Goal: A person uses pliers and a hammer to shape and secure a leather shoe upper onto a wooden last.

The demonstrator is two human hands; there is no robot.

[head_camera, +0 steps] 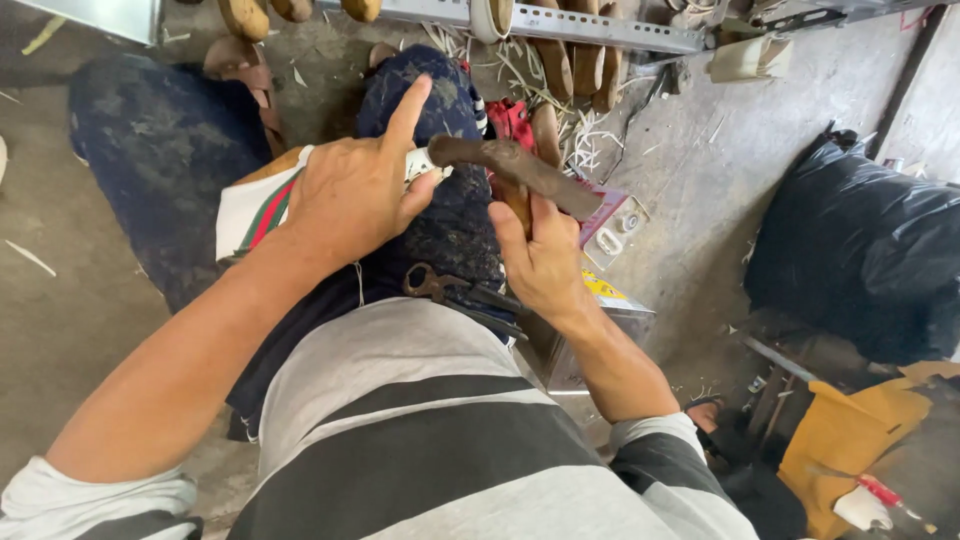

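Both hands grip one curved brown tool (515,168) over the lap: left hand (350,195) fingers closed around its left end, forefinger raised; right hand (540,262) fingers pinching its middle.

Workshop: wood shavings (520,70), pliers (440,285)

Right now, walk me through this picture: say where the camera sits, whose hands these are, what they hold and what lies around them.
There is one picture, taken from a camera worn on a person's head, looking down at their own lap and two bare hands. No machine is involved. The left hand grips the pale end of a dark, curved brown piece, with its index finger raised. The right hand holds the same piece from below, over the knee. Rusty scissors rest on the dark trousers. Around them lie a metal box beside the leg, a black plastic bag at right, and pale shavings on the concrete floor.
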